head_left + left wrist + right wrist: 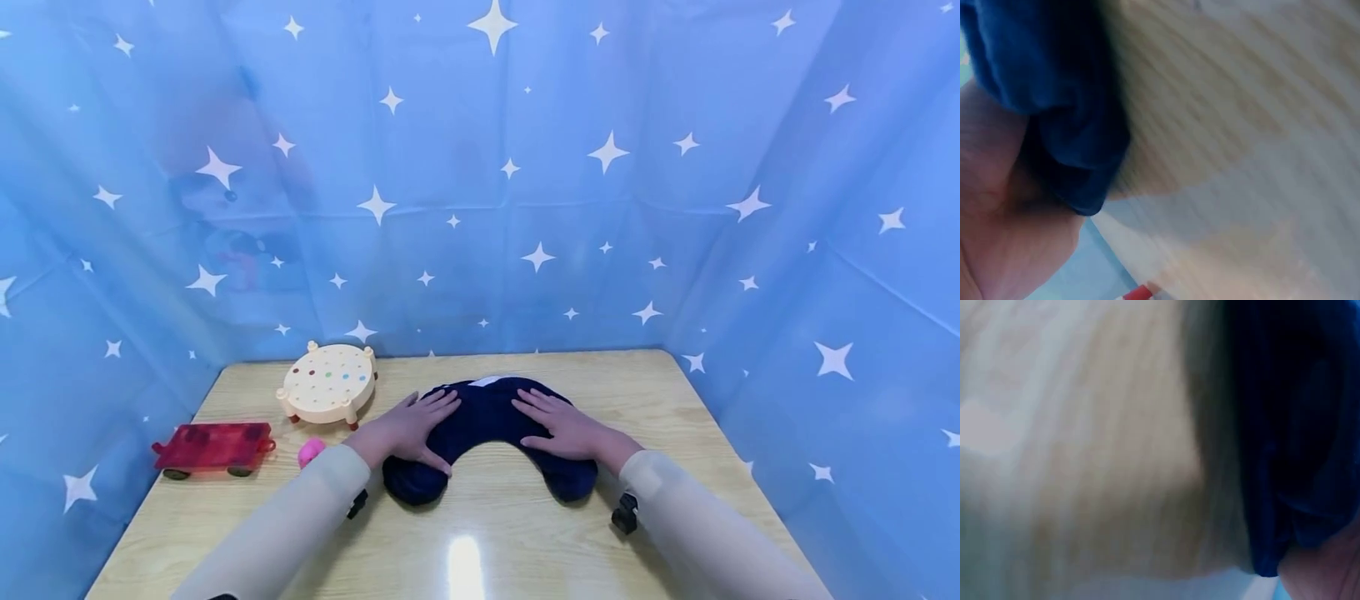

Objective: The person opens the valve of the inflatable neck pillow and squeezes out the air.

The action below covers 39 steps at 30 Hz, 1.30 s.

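Note:
A dark navy U-shaped neck pillow [483,417] lies on the table with its opening toward me and a white label on its far edge. On its left arm rests my left hand [414,429], fingers spread across the fabric. My right hand [562,427] lies on the right arm of the pillow, its fingers extended too. In the left wrist view the pillow's end [1072,125] shows beside part of the left hand [1010,206]. The right wrist view is blurred; it has the pillow's edge [1297,444] and a bit of the right hand [1325,569].
At the table's [487,542] back left stands a cream round pegboard-like toy [330,383] on short legs. A red wheeled toy cart [213,446] is at the left edge, with a small pink object [311,451] near my left forearm. A star-patterned blue curtain [465,167] surrounds the table.

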Tool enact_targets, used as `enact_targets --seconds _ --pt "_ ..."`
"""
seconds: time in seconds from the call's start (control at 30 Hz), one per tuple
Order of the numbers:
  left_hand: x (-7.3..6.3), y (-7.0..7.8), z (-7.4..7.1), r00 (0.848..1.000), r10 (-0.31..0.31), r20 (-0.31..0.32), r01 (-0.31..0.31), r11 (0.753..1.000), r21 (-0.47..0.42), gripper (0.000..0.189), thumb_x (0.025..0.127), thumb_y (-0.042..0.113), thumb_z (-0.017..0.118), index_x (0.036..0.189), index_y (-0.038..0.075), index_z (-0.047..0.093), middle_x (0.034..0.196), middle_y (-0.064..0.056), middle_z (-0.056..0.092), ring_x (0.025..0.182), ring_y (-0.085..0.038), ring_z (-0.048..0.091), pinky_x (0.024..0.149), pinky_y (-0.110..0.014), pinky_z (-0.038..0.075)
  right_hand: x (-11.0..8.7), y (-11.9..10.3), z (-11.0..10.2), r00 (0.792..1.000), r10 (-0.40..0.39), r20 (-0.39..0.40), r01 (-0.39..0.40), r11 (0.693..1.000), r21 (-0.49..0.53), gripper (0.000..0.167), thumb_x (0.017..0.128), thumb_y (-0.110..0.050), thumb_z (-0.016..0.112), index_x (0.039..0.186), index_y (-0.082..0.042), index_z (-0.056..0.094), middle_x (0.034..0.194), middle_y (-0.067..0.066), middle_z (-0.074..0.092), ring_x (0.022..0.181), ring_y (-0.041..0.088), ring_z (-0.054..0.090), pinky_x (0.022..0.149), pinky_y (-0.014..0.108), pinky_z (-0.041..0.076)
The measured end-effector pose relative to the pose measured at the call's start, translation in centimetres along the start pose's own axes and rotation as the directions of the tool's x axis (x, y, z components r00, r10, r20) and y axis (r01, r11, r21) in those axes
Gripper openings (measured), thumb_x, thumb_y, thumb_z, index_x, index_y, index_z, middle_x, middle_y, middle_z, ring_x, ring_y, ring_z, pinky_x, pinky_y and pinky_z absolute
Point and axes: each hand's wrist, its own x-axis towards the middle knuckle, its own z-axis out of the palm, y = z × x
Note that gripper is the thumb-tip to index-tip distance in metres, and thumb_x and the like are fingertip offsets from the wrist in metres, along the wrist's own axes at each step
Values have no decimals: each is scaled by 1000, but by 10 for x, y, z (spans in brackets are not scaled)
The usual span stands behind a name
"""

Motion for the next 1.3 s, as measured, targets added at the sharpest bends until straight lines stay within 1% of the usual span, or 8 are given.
enact_targets --seconds 0.23,0.3,0.4,0.5,0.6,0.77,0.97,1.3 --pt "-18 -18 -6 999 -26 45 25 999 20 123 89 76 79 178 15 21 185 -6 14 170 -36 10 133 -63 16 -2 4 8 998 34 -55 -35 999 -25 84 110 -64 55 175 -15 33 182 13 26 166 43 21 128 68 23" --pt "-21 -18 -3 1000 -3 5 3 1000 -26 121 89 76 79 177 12 26 185 -9 16 170 -38 12 133 -63 16 -2 2 8 998 28 -64 -29 999 -29 85 109 -62 60 173 -11 36 180 16 29 165 46 24 127 69 25" --pt "-19 -7 3 994 31 -101 -44 991 -129 109 94 72 75 173 8 34 182 -14 23 169 -40 15 133 -63 15 -5 -3 5 997 27 -66 -30 998 -59 84 108 -60 64 170 -7 42 177 20 34 163 48 29 126 68 30" --pt "-15 12 8 976 16 -219 -62 977 -203 91 102 63 72 168 6 44 178 -16 34 167 -40 22 133 -61 19 -3 -15 -1 997 43 -65 -48 996 -75 79 107 -57 67 166 -7 49 174 19 40 161 43 35 126 63 34" --pt "-10 25 13 962 -10 -273 -52 974 -220 78 107 55 68 166 6 49 173 -15 42 164 -39 30 132 -60 23 3 -27 -4 996 67 -63 -70 997 -39 74 108 -55 67 166 -11 51 174 14 42 161 38 37 127 61 35" --pt "-5 18 20 981 15 -192 -41 990 -132 91 105 65 66 172 11 38 179 -13 32 166 -40 25 133 -58 21 6 -20 6 998 57 -31 -57 998 7 75 112 -55 59 173 -15 39 180 11 31 166 38 27 130 64 26" --pt "4 -7 9 997 34 -72 -36 999 -30 109 98 79 64 178 17 22 185 -7 15 170 -37 13 134 -56 19 12 -8 9 994 97 -47 -99 994 -45 78 113 -61 51 176 -20 32 183 4 22 169 34 16 133 64 14" --pt "19 -37 1 998 62 -15 -63 997 -50 122 91 80 72 179 16 17 186 -7 10 170 -36 9 134 -62 15 23 -3 7 983 177 -45 -179 983 -45 81 113 -63 50 177 -18 28 184 6 20 170 35 13 132 68 9"
